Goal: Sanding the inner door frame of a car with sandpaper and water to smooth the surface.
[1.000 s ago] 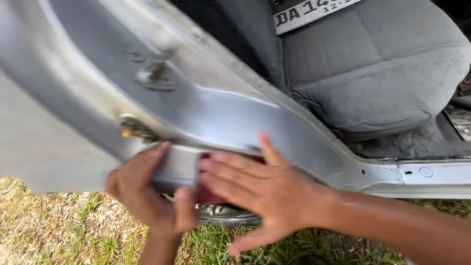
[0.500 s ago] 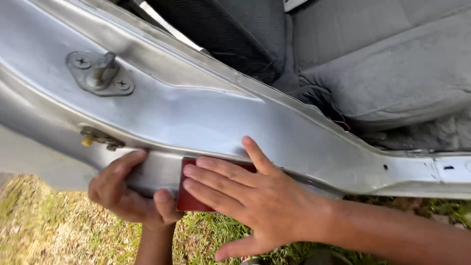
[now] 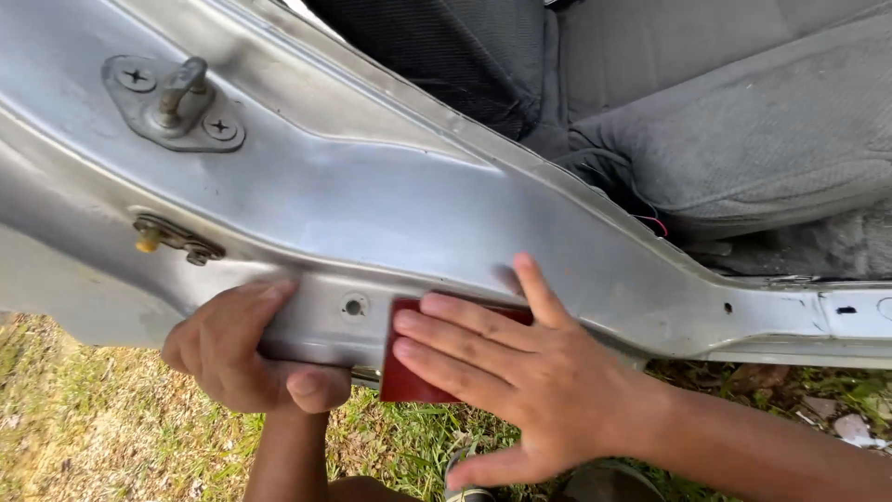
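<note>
While right hand [image 3: 520, 381] presses flat, fingers spread, on dark-red sanding sheet [image 3: 409, 381] vs dull silver door sill [image 3: 390, 204], left hand [image 3: 242, 349] clamps sill's lower edge.

Soft, even daylight falls on a silver car door pillar [image 3: 390, 195], with a dull sheen, faint shadows and sharp focus, the cabin interior darker.

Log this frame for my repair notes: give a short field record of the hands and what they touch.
place: silver car door sill, door open
left hand: grips the sill's lower edge, thumb underneath
right hand: flat, fingers spread, pressing a red sheet on the sill
sheet: partly hidden under the fingers
nearby: striker, grey seat, grass
</note>
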